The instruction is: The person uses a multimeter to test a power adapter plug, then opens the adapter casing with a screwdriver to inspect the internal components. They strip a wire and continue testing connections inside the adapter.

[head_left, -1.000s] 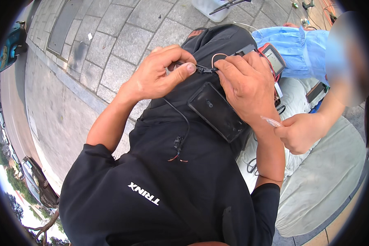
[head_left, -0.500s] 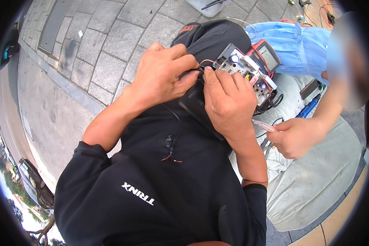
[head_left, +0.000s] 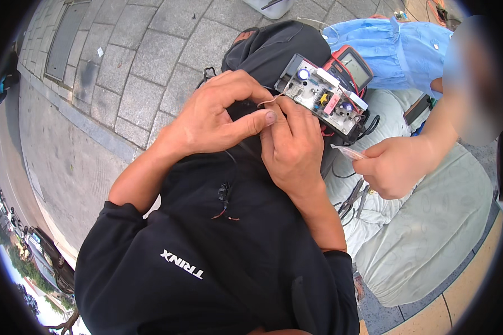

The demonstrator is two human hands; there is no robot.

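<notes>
A thin copper-coloured wire (head_left: 268, 103) runs from the opened circuit board (head_left: 307, 95) to my fingertips. My left hand (head_left: 218, 114) curls around the wire's end, its thumb tip resting against the fingers of my right hand (head_left: 293, 148). That right hand is closed on the wire too, back upward; its grip is partly hidden. Between the hands and my lap lies something black, mostly covered. A black cable (head_left: 233, 160) hangs from below my left hand to a taped bundle (head_left: 224, 192) with bare wire ends on my shirt.
A red multimeter (head_left: 349, 70) stands beyond the board. At right, another person's hand (head_left: 394, 167) holds a clear plastic sleeve (head_left: 346, 151) close to my right forearm. Pliers (head_left: 352, 195) lie on the pale cloth (head_left: 430, 234). Grey paving (head_left: 151, 72) spreads to the left.
My hands have shifted slightly left, and my right hand no longer covers the board's near side. My left thumb has straightened toward the right fingers. The other person's hand has moved up and left in view.
</notes>
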